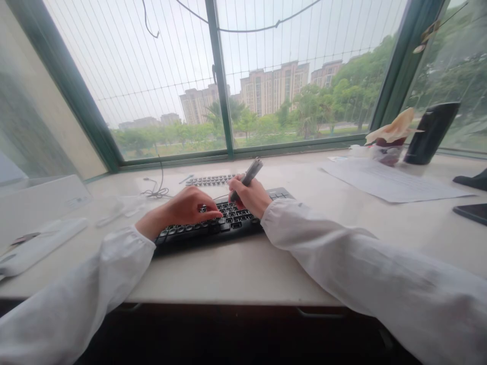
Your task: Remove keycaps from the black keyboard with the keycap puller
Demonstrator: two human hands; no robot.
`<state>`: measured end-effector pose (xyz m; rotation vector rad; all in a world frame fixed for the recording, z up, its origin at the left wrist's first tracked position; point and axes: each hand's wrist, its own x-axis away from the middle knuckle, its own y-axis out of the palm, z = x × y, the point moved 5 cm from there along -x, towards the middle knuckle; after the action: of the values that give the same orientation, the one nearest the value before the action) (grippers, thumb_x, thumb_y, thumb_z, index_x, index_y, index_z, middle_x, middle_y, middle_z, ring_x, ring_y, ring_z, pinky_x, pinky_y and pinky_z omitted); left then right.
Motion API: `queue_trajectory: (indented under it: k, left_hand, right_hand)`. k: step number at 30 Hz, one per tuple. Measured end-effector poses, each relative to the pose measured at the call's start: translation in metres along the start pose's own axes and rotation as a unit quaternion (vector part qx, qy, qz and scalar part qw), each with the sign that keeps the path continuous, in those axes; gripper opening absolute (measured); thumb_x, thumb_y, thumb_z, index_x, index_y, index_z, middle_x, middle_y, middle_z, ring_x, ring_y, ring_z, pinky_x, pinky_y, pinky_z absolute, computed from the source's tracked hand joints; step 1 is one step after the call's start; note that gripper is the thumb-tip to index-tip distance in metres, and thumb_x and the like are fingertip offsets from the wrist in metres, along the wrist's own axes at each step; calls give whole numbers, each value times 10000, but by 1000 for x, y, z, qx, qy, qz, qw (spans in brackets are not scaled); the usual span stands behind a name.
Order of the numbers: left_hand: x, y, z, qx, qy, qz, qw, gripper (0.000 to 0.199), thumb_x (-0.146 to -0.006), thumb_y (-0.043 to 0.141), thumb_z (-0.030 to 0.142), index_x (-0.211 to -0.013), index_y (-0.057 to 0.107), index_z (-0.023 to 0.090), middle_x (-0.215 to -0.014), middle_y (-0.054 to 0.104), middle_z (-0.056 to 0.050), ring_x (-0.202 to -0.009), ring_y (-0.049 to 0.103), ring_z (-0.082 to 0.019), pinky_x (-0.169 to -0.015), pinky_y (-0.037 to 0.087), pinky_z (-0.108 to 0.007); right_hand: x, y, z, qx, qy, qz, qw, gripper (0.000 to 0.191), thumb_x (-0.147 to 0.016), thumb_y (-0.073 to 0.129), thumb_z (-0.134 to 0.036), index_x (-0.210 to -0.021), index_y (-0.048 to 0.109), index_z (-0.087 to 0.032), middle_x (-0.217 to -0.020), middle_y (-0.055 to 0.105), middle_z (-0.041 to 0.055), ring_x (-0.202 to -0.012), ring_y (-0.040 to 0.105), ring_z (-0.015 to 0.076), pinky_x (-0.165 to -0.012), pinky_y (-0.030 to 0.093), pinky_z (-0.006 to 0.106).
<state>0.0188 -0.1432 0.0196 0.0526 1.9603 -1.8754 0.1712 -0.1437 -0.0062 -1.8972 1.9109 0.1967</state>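
Note:
A black keyboard lies on the pale table, several of its key positions showing bare, light-edged sockets. My right hand is wrapped round a dark, pen-like tool, held slanted over the middle of the keyboard with its lower end near the sockets. Over the keyboard's left part rests my left hand, its thumb and forefinger bent toward each other near the keys; whether anything is between the fingertips is too small to tell. Behind the keyboard, removed keycaps lie in rows on the table.
Behind the table is a window. At the left stand a white box and a white device, with a thin cable nearby. Paper sheets, a black cylinder and a phone are at the right.

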Motion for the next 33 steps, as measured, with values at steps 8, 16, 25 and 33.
queue_trajectory:
  k: [8, 16, 25, 33]
  left_hand:
    - [-1, 2, 4, 28, 2, -24, 999, 223, -799, 643, 424, -806, 746, 226, -626, 688, 7, -506, 547, -67, -523, 371, -174]
    - [-1, 2, 5, 37, -6, -14, 999, 235, -795, 641, 433, -781, 752, 226, -596, 679, 4, -499, 557, -71, -524, 362, -178]
    - [0, 2, 4, 46, 6, 0, 999, 247, -794, 631, 454, -775, 747, 237, -572, 668, 17, -461, 519, -59, -507, 340, -184]
    - [0, 3, 4, 42, 11, 0, 999, 224, -792, 643, 437, -784, 745, 238, -575, 662, 22, -476, 526, -59, -502, 341, -182]
  right_hand:
    - [10, 11, -8, 16, -28, -29, 999, 76, -761, 458, -252, -733, 502, -197, -549, 617, -37, -387, 495, 93, -434, 389, 205]
    - [11, 11, -8, 43, -20, -19, 999, 58, -742, 454, -234, -758, 497, -198, -537, 615, -37, -393, 503, 104, -446, 398, 214]
    - [11, 12, -6, 34, -10, -37, 999, 66, -754, 447, -248, -774, 487, -200, -548, 616, -41, -366, 490, 94, -421, 392, 208]
    - [11, 15, -4, -8, -7, -58, 998, 54, -760, 450, -255, -764, 471, -205, -539, 592, -47, -346, 473, 93, -369, 359, 203]
